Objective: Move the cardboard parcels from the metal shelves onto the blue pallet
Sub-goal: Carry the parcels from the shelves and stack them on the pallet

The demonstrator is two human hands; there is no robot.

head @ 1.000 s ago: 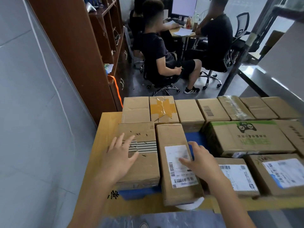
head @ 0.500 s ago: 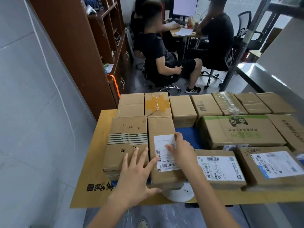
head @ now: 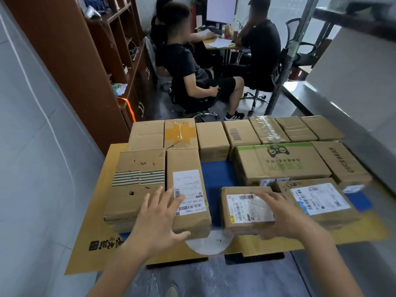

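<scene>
Head view, left hand [head: 158,221] spread loose over long parcel [head: 186,166] at front edge of pallet [head: 214,179], right hand [head: 280,215] flat-fingered on small labelled parcel [head: 237,211], same edge.

both forearms reach forward — left hand [head: 158,219], fingers splayed, over the near end of the long labelled parcel [head: 186,163]; right hand [head: 280,215], fingers straight, just right of it.
</scene>
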